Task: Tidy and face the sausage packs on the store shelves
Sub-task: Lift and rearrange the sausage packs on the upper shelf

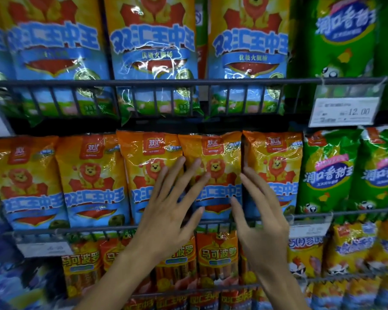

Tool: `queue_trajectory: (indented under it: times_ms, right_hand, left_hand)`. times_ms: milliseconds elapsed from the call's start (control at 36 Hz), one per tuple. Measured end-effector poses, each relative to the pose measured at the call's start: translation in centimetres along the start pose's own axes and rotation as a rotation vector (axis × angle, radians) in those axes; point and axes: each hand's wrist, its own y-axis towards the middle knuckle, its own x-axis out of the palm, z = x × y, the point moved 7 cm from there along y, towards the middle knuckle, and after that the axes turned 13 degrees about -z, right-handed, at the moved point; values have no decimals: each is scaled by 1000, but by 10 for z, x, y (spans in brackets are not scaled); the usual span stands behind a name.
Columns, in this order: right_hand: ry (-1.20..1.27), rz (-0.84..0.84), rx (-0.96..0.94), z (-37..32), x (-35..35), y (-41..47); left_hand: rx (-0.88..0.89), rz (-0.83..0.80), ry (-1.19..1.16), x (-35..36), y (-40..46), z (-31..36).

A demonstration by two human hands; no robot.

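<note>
A row of orange-and-blue lion sausage packs stands upright on the middle shelf behind a wire rail (77, 229). My left hand (170, 206) lies flat with spread, straight fingers across the front of the centre pack (217, 153) and the pack to its left (144, 157). My right hand (260, 211) is edge-on with straight fingers in the gap between the centre pack and the pack on its right (278, 157). Neither hand grips anything.
Larger lion packs (152, 52) fill the top shelf. Green packs (329, 171) stand at the right on both upper shelves. Red-orange packs (217, 256) fill the shelf below. A price tag (345, 111) hangs on the top rail at right.
</note>
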Motion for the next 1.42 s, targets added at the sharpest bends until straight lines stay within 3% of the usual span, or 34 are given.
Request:
queue_trajectory:
  times_ms: [194, 556, 806, 1056, 1250, 1333, 1417]
  right_hand:
    - [-129, -177, -177, -11, 17, 57]
    - [-361, -150, -29, 14, 19, 59]
    - [-198, -191, -62, 22, 16, 13]
    - [-239, -212, 14, 23, 23, -3]
    - [-74, -176, -10, -1, 22, -9]
    - [40, -260, -45, -25, 34, -9]
    - [138, -428, 41, -44, 54, -4]
  left_hand:
    - [-71, 14, 32, -6, 16, 0]
    - [-107, 8, 92, -8, 21, 0]
    - [-63, 148, -36, -8, 1, -5]
    - [-87, -28, 71, 3, -2, 1]
    - [-71, -13, -71, -6, -22, -11]
    - [-141, 15, -76, -10, -46, -31]
    - [-192, 0, -45, -13, -67, -51]
